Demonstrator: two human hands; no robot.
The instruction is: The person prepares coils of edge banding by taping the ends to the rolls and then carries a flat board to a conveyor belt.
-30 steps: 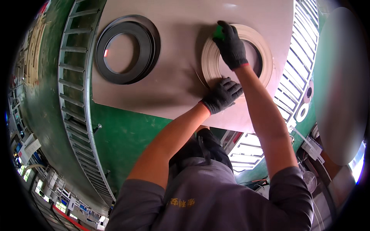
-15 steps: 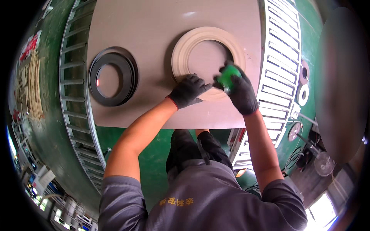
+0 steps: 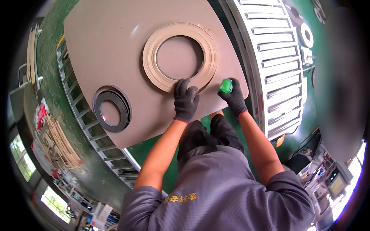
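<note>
A wide beige coil of edge banding (image 3: 151, 61) lies flat on the brownish board. My left hand (image 3: 185, 101), in a dark glove, rests its fingertips on the near rim of the coil, its fingers partly spread. To the right of the coil, near the board's edge, my right hand (image 3: 236, 97), also gloved, is closed round a small bright green roll (image 3: 226, 86) that looks like tape. The right hand stands apart from the coil. A dark grey coil of banding (image 3: 125, 111) lies at the left side of the board.
The brownish board (image 3: 104, 42) forms the work surface. A metal roller conveyor (image 3: 275, 63) runs along its right side, and a ladder-like metal frame (image 3: 86, 111) along its left. Wooden strips (image 3: 61, 138) lie on the floor at left; a white ring (image 3: 306, 35) is beyond the conveyor.
The view has turned, so the board appears tilted. My right hand has moved away from the coil with the green roll. My left hand still touches the near rim.
</note>
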